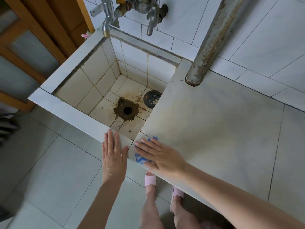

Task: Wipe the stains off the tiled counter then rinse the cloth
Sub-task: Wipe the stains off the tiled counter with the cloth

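Right hand: flat, palm down, fingers straight and slightly spread, pressing the cloth onto the tiled counter. No curl or pinch on it.

Cloth: blue and white, bunched under my fingers at the counter's near left corner, right against the edge shared with the sink. Only scraps of it show around my fingers.

Left hand: flat, fingers straight and together, fingertips on the sink's front rim just left of that corner. Holds nothing. The two hands are close but not touching.

Counter surface: faint yellowish discolouring towards its left side.

Sink: tiled basin with brown staining around the drain hole. A round grey drain cover lies on the floor at the right wall. Two taps stand above the back rim.

A rusty pipe stands at the counter's far left corner.
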Action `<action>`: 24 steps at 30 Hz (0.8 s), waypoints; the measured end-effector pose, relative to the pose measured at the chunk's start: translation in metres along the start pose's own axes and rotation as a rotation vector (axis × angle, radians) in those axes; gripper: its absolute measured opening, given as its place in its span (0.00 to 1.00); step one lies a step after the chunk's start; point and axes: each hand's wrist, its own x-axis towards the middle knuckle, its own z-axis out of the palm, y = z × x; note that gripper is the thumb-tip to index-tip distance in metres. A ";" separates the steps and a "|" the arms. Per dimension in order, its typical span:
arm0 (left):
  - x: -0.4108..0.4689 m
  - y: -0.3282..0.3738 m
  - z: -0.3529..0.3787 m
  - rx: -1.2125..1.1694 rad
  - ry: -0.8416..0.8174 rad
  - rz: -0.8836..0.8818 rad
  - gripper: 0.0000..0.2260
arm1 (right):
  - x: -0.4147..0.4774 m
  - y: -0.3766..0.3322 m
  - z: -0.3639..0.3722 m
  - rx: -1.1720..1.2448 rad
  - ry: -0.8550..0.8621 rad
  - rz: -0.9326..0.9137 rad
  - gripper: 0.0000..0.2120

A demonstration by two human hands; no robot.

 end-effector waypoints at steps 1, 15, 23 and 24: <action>-0.001 0.000 0.000 -0.011 0.001 -0.001 0.27 | 0.006 0.013 -0.001 -0.013 -0.005 0.037 0.25; -0.003 -0.013 -0.002 -0.029 0.022 0.085 0.23 | 0.059 0.057 -0.008 0.097 0.146 0.440 0.27; 0.000 -0.021 0.001 0.005 0.004 0.106 0.24 | 0.005 -0.054 0.004 0.082 0.071 0.093 0.27; -0.001 -0.020 0.001 0.009 0.006 0.101 0.25 | 0.001 -0.052 0.004 0.077 0.059 0.056 0.26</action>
